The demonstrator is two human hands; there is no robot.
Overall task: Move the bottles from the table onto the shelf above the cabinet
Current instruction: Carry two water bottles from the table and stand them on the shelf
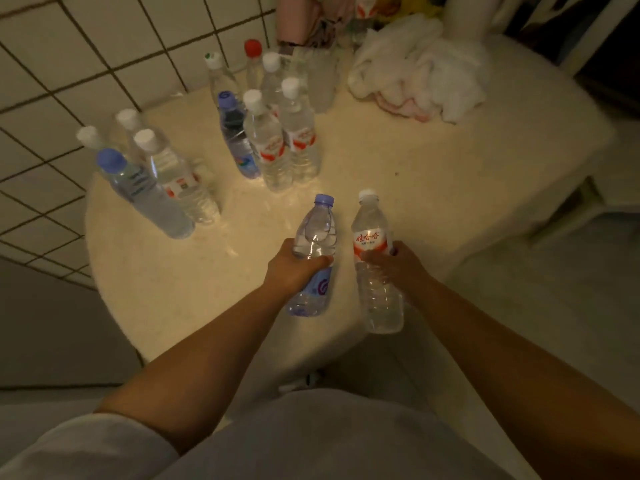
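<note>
Two bottles held above the near table (398, 168) edge.
Purple-capped bottle (313, 251) gripped by left hand (294, 268); white-capped bottle (375, 268) gripped by right hand (394, 265), fingers wrapped round each.

Both bare forearms are extended forward, roughly parallel. The left hand (294, 266) is curled, thumb uppermost, round a purple-capped bottle (313, 258). The right hand (394, 263) is wrapped round a white-capped bottle (372, 237), held upright.
</note>
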